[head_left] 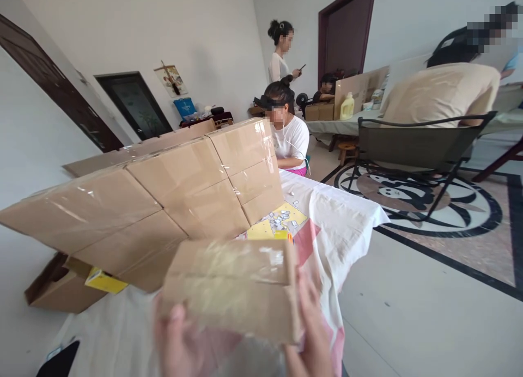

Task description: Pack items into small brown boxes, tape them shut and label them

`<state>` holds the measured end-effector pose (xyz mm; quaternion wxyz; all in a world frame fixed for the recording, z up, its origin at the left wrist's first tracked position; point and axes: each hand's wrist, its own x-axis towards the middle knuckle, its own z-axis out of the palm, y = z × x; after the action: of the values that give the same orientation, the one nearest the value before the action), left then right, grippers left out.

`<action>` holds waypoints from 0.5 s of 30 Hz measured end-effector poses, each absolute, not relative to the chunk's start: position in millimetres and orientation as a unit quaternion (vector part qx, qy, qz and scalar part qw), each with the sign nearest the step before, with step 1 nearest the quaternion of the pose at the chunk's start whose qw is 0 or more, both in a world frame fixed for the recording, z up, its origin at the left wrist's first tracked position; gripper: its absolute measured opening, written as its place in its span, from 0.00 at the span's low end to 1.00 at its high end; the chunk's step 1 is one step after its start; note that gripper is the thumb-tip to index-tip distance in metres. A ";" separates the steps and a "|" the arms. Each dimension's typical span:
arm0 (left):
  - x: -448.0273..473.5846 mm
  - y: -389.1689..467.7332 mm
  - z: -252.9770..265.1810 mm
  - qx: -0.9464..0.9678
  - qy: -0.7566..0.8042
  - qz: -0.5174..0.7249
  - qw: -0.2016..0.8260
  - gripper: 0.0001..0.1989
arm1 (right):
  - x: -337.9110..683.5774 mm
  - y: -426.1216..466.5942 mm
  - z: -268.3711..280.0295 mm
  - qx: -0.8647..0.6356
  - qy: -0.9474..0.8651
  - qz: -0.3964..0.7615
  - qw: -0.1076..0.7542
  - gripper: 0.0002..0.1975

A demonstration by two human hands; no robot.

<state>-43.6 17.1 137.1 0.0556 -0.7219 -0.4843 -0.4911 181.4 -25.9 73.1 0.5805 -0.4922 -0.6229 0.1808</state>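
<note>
A small brown cardboard box (229, 292) with clear tape on its face is held up over the near part of the table, slightly blurred. My left hand (177, 333) grips its lower left side, thumb on the front face. Against the right side presses my right hand (310, 322), its fingers along the edge. Both hands are closed on the box. Whatever lies directly behind the box is hidden. Just past its top right corner, small whitish pieces (281, 219) lie scattered on a yellow sheet (259, 230).
A taped cardboard partition (183, 186) stands across the cloth-covered table (347, 208). An open carton (67, 290) and yellow packet (105, 280) sit at left. Beyond the partition sits a person (294, 137); another stands behind. A folding chair (412, 148) with a seated person is at right.
</note>
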 end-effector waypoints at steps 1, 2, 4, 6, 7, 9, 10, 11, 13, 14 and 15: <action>-16.3 36.0 149.1 -0.682 -0.475 -0.551 -0.075 0.32 | 205.6 -30.6 83.7 -0.524 -0.580 0.118 0.613 0.47; 15.0 57.1 161.7 -0.648 -0.459 -0.566 -0.222 0.28 | 229.0 -33.0 91.6 -0.554 -0.532 0.052 0.638 0.45; 84.6 101.8 183.1 -0.658 -0.403 -0.488 -0.407 0.23 | 270.8 -30.0 97.6 -0.600 -0.439 -0.068 0.665 0.42; 154.3 142.6 191.2 -0.680 -0.355 -0.433 -0.473 0.18 | 304.1 -17.9 91.0 -0.634 -0.377 -0.144 0.659 0.42; 185.8 159.5 189.2 -0.682 -0.342 -0.398 -0.510 0.18 | 317.4 -9.4 84.1 -0.649 -0.363 -0.160 0.649 0.42; 238.5 183.9 175.5 -0.673 -0.345 -0.356 -0.549 0.22 | 338.4 10.3 66.6 -0.683 -0.349 -0.146 0.624 0.42; 258.8 191.1 166.2 -0.667 -0.353 -0.354 -0.553 0.28 | 346.7 20.8 57.8 -0.700 -0.341 -0.122 0.616 0.43; 274.8 194.9 156.9 -0.662 -0.363 -0.355 -0.551 0.36 | 354.2 31.5 49.8 -0.711 -0.332 -0.093 0.613 0.45; 293.3 193.1 142.4 -0.658 -0.376 -0.364 -0.540 0.48 | 367.7 53.2 38.3 -0.709 -0.332 -0.036 0.621 0.47; 295.6 188.0 138.6 -0.661 -0.374 -0.365 -0.538 0.51 | 374.1 64.6 35.5 -0.699 -0.342 -0.018 0.627 0.47; 292.9 180.4 137.2 -0.665 -0.365 -0.363 -0.541 0.53 | 380.1 76.8 34.8 -0.688 -0.359 -0.006 0.631 0.47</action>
<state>292.9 180.4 137.2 -0.5412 -0.6648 -0.3655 -0.3628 380.1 76.8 34.8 0.6308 -0.6878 -0.3591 -0.0059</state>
